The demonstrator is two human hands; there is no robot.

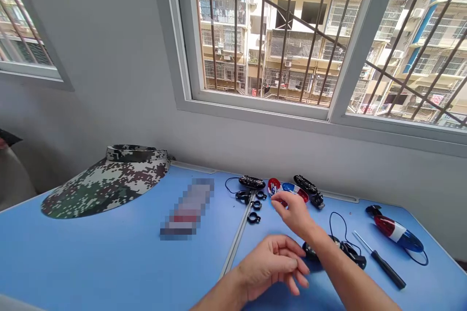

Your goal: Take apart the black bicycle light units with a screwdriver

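from where i'm watching, a blue folding table (91, 262) has a metal seam (237, 240) across it. on it lie a camouflage sun visor (105, 189), a blurred packet (186, 209), small black clips (254, 205), a red-and-blue light housing (397, 233) and a black-handled screwdriver (383, 265).

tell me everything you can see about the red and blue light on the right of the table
The red and blue light is a long, bullet-shaped lamp with a glossy shell that looks like plastic: a red section, a white band, then a blue section tapering to its end. A black mount sits at the red end, and a thin black cable curves away below the blue end. It lies on its side, running diagonally, and appears to touch only the blue table.
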